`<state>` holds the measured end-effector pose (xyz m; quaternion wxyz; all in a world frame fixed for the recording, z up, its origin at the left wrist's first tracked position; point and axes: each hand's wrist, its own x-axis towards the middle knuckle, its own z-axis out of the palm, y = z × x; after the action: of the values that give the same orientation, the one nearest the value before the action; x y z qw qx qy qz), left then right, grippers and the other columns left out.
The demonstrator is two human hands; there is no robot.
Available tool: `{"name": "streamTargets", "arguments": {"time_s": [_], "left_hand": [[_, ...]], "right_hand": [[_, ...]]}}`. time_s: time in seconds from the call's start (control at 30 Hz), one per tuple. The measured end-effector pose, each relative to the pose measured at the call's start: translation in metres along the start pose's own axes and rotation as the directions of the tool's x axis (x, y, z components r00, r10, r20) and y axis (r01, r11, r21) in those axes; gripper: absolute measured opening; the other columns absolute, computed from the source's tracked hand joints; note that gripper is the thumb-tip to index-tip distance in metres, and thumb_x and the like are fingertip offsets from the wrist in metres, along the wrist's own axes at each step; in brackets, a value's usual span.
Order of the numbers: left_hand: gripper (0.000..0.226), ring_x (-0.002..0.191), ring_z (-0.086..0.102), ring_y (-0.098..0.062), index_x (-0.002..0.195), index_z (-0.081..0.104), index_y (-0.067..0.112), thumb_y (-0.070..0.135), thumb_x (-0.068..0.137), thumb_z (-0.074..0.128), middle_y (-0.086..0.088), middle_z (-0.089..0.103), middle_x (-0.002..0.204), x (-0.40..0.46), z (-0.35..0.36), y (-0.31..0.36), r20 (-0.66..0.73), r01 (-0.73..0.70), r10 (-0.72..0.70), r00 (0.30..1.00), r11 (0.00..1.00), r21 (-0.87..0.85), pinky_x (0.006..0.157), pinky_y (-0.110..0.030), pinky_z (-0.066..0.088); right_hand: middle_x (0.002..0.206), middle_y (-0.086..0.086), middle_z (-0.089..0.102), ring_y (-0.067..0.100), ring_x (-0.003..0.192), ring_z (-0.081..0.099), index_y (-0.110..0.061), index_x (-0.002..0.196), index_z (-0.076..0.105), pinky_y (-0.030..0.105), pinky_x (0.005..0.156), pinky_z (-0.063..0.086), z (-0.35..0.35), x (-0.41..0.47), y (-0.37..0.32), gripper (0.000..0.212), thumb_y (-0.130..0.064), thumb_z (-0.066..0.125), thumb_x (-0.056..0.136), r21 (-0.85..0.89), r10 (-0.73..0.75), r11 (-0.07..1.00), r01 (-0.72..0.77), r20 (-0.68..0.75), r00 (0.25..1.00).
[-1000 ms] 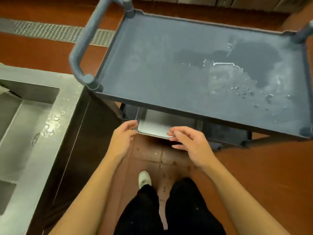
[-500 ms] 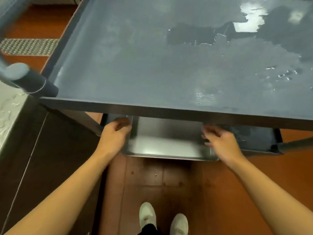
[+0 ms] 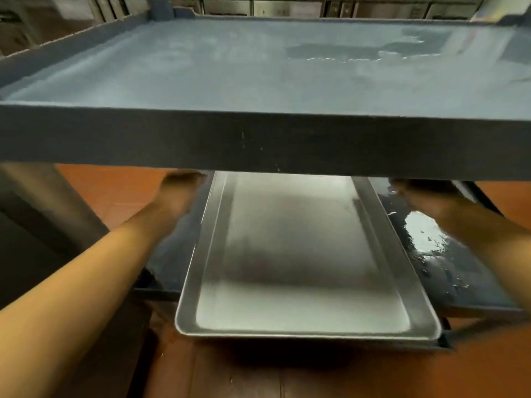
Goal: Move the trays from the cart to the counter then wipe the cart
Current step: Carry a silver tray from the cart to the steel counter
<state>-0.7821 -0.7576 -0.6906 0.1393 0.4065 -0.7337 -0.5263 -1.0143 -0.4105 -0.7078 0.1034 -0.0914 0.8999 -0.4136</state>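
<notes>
Tray (image 3: 304, 262) on cart (image 3: 258, 139) lower shelf, near end overhanging shelf edge. Left hand (image 3: 175, 196) and right hand (image 3: 422, 199) flank tray's far sides, likely for balanced lift. Fingers hidden under top shelf; grip cannot be told. Lower shelf wet at right.

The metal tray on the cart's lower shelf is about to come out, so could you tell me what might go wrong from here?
1. The lower shelf holds a puddle of water beside the metal tray, near the right hand; wet fingers could slip.
2. Both hands, the left hand included, reach under the top shelf, so lifting too early could knock the tray or knuckles against it.
</notes>
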Motion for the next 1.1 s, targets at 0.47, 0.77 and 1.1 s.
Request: {"name": "streamTargets", "arguments": {"time_s": [0.47,0.77,1.1], "left_hand": [[0.044,0.071,0.049,-0.026,0.098,0.064,0.009,0.05,0.093,0.048,-0.007,0.059,0.082,0.037,0.017,-0.043,0.276,0.46,-0.392,0.878,0.85,-0.256,0.071,-0.034,0.036],[0.049,0.058,0.053,-0.027,0.082,0.067,0.007,0.052,0.093,0.051,-0.008,0.06,0.067,0.031,0.031,-0.037,0.257,0.456,-0.385,0.886,0.822,-0.342,0.061,-0.032,0.045],[0.053,0.051,0.058,-0.028,0.065,0.071,0.013,0.057,0.088,0.051,-0.008,0.066,0.065,-0.01,0.026,-0.024,0.183,0.417,-0.381,0.906,0.738,-0.531,0.062,-0.034,0.047]], "right_hand": [[0.08,0.011,0.065,0.019,0.058,0.062,-0.001,0.115,0.067,0.027,0.055,0.051,0.032,0.017,0.037,0.022,-0.009,0.057,0.097,0.308,0.281,0.888,-0.342,0.226,0.933],[0.066,0.007,0.065,0.02,0.052,0.058,-0.012,0.062,0.068,0.021,0.049,0.046,0.033,0.002,0.026,0.036,-0.009,0.053,0.094,0.484,0.257,0.802,-0.351,0.251,0.933],[0.068,0.006,0.058,0.021,0.055,0.05,-0.014,0.068,0.069,0.025,0.055,0.043,0.011,-0.04,0.009,0.035,-0.018,0.049,0.096,0.641,0.315,0.67,-0.374,0.21,0.925]]}}
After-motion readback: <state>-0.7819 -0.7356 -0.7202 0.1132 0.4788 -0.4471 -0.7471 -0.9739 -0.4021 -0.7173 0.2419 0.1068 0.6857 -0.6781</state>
